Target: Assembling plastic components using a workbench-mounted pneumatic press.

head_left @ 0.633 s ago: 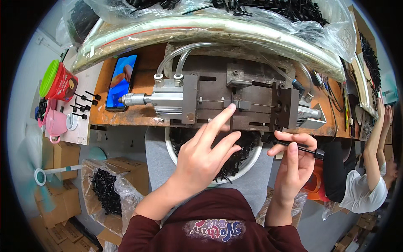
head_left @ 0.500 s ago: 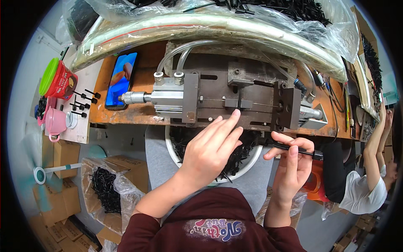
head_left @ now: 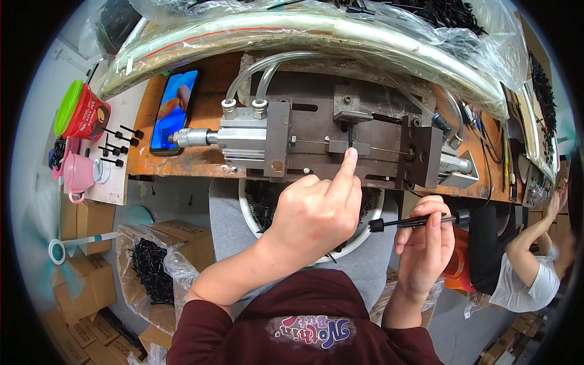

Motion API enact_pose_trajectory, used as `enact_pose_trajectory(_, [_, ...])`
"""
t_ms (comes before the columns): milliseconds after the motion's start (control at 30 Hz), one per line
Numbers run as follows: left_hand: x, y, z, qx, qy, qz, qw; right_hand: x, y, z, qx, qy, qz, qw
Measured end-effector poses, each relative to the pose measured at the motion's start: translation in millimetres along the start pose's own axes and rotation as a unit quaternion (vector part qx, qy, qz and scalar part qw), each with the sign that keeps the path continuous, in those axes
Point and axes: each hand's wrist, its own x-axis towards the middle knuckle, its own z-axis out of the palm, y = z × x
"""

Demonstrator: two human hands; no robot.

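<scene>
My left hand (head_left: pixel 319 210) reaches over the metal fixture, index finger stretched out and its tip on a thin black plastic rod (head_left: pixel 350 132) seated upright in the small centre block (head_left: pixel 336 146). Its other fingers are bent under, and I see nothing held in them. To the right, my right hand (head_left: pixel 424 243) is closed round black plastic rods with knobbed ends (head_left: pixel 389 224); one knob sticks out on the left, and the exact number is hidden by the fingers. A white-rimmed tub (head_left: pixel 244 210) of similar black parts sits below, partly covered by my left hand.
Air cylinders (head_left: pixel 243 140) with clear hoses flank the fixture. A phone (head_left: pixel 174 112) lies at the left, near loose knobbed rods (head_left: pixel 115 149), a pink cup (head_left: pixel 78 173) and a red tub (head_left: pixel 88 115). A bagged carton of black parts (head_left: pixel 149 271) stands lower left; another person (head_left: pixel 526 267) works at right.
My left hand's fingers have bent under, leaving the index finger out on the rod in the block. In my right hand the rods have shifted, with a knob now showing clearly at the left.
</scene>
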Motion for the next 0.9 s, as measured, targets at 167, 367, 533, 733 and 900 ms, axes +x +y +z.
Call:
enact_pose_trajectory(167, [0, -3, -5, -0.024, -0.016, -0.008, 1.000, 3, -2, 1, 0.120, 0.009, 0.088, 0.989])
enact_pose_trajectory(367, [-10, 5, -33, -0.407, -0.007, -0.027, 0.913, 3, -1, 1, 0.127, -0.003, 0.143, 0.981])
enact_pose_trajectory(533, [-18, 5, -40, -0.383, 0.012, -0.053, 0.922, 8, -2, 11, 0.053, 0.012, 0.079, 0.995])
enact_pose_trajectory(733, [-16, -2, -11, -0.138, 0.064, -0.042, 0.987, 4, -2, -1, -0.082, -0.015, -0.044, 0.996])
enact_pose_trajectory(900, [-9, 1, 0, -0.031, 0.016, -0.032, 0.999, -3, -6, 11, 0.030, -0.017, -0.059, 0.998])
